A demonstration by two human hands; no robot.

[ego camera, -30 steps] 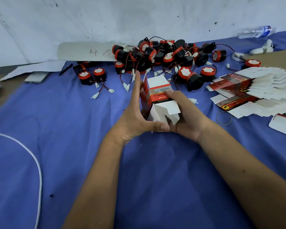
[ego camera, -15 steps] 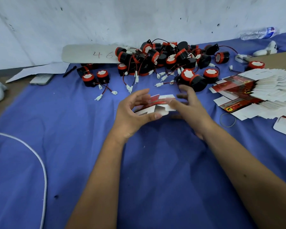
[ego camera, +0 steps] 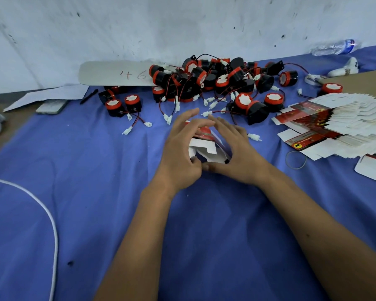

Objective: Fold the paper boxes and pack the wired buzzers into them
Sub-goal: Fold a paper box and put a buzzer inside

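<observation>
Box [ego camera: 204,146] between left hand [ego camera: 180,155], right hand [ego camera: 237,155], both gripping.

The whole lower half of the picture is bare blue cloth [ego camera: 204,235], with lots of room to reach in. Only a white cord [ego camera: 50,218] curves down the lower left. Up top in the middle, a big pile of buzzers [ego camera: 215,81] blocks the way, and its little white plugs [ego camera: 169,118] spill close to both hands. On the right, a fan of flat boxes [ego camera: 334,124] fills the edge, with a rubber band [ego camera: 295,159] beside it.
</observation>
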